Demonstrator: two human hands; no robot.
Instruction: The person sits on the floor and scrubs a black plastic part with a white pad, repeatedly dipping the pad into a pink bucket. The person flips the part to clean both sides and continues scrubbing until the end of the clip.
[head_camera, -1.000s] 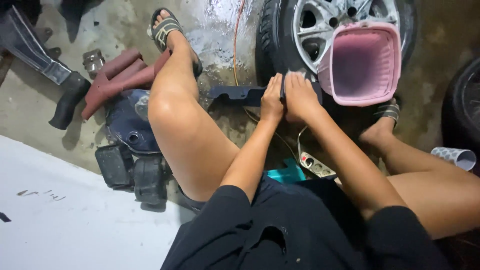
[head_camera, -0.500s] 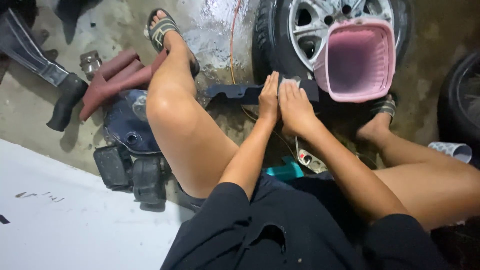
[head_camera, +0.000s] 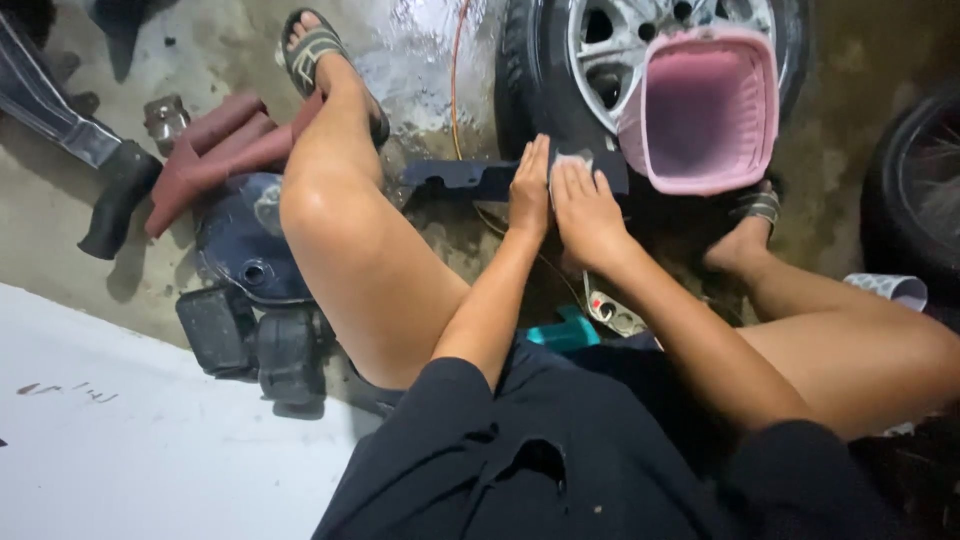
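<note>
A long dark plastic panel (head_camera: 470, 178) lies across the wet concrete floor (head_camera: 420, 60), just in front of a car wheel (head_camera: 560, 60). The left hand (head_camera: 530, 190) presses flat on it, fingers together; the right hand (head_camera: 585, 205) pins a small grey pad (head_camera: 572, 160) against its surface — sanding, by the look of it. The panel shows dull and even — how much remains I cannot tell. A pink basket (head_camera: 700, 110) leans on the wheel.

A vehicle repair workshop, probably a small garage: wet concrete floor (head_camera: 420, 60), a tyre on an alloy wheel (head_camera: 620, 50), and dark vehicle body parts (head_camera: 240, 250) scattered about.
</note>
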